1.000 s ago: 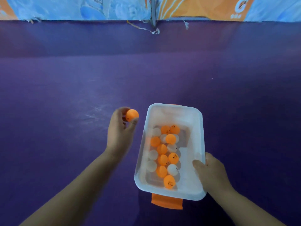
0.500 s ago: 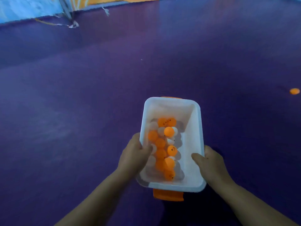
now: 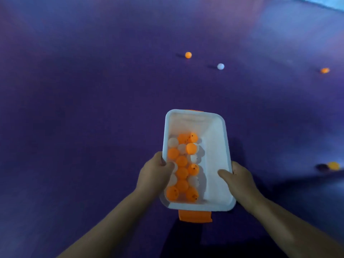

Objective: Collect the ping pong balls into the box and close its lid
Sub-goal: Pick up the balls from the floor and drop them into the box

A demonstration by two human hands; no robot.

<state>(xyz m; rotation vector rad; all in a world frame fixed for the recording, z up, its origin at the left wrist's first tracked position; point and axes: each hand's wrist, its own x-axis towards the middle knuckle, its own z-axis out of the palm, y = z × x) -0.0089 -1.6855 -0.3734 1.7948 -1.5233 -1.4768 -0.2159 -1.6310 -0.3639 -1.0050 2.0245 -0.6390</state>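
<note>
A white plastic box [image 3: 216,146] with orange latches holds several orange and white ping pong balls [image 3: 183,164] along its left side. My left hand [image 3: 154,174] grips the box's left rim, fingers curled over the edge. My right hand [image 3: 236,177] grips the right rim, thumb inside. On the purple floor lie loose balls: an orange ball [image 3: 188,55], a white ball [image 3: 220,66], another orange ball [image 3: 325,70] far right, and an orange ball [image 3: 333,165] at the right edge. No lid is in view.
The purple floor [image 3: 93,108] stretches all around the box. A dark round object [image 3: 322,167] sits beside the orange ball at the right edge. A pale blue strip [image 3: 333,2] shows in the top right corner.
The orange ball left my left hand, which then took hold of the box's left rim. The view swung right, bringing loose balls on the floor into sight.
</note>
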